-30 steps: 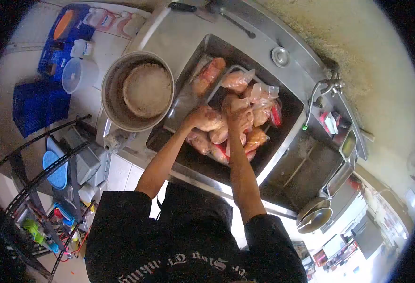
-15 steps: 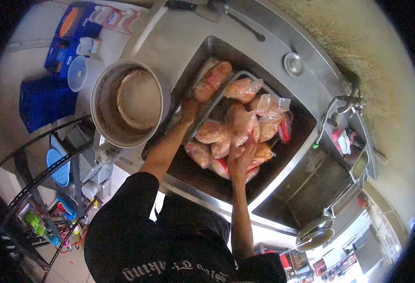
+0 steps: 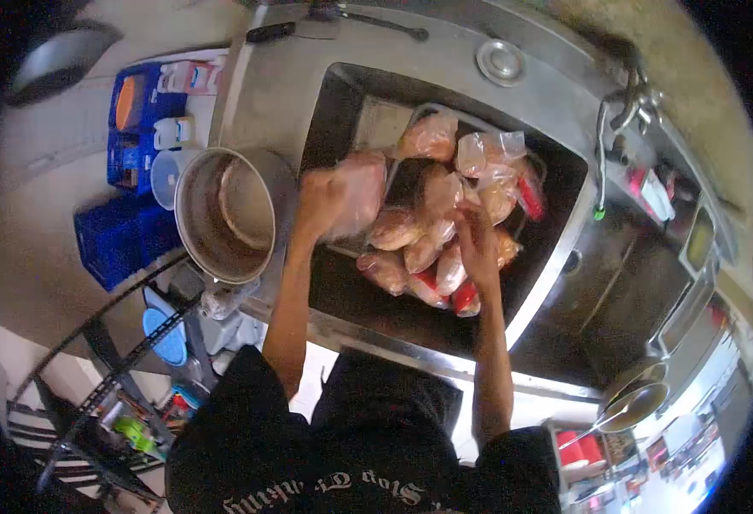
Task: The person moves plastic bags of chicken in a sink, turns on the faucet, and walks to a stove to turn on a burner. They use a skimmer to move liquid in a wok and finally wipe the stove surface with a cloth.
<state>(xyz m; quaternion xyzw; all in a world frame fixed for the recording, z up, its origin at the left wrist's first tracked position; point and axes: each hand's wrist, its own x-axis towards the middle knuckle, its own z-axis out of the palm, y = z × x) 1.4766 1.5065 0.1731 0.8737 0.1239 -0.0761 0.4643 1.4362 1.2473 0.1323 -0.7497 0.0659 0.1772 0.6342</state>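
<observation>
Around my dark sink basin (image 3: 329, 287) runs a steel counter (image 3: 282, 94), with a deep pot (image 3: 201, 214) at nine o'clock and the faucet (image 3: 639, 104) at two. My left hand (image 3: 321, 201) grips a meat bag (image 3: 363, 184) toward ten; my right hand (image 3: 477, 244) is at the bag pile (image 3: 423, 248), its grasp unclear.

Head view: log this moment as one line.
left hand: holding bag; right hand: at bag heap, grip unclear; heap: in sink; pot: beside sink

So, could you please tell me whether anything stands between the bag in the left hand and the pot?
The left hand covers the pot side of the bag; beyond it lies the sink's left edge. No other item shows between.
</observation>
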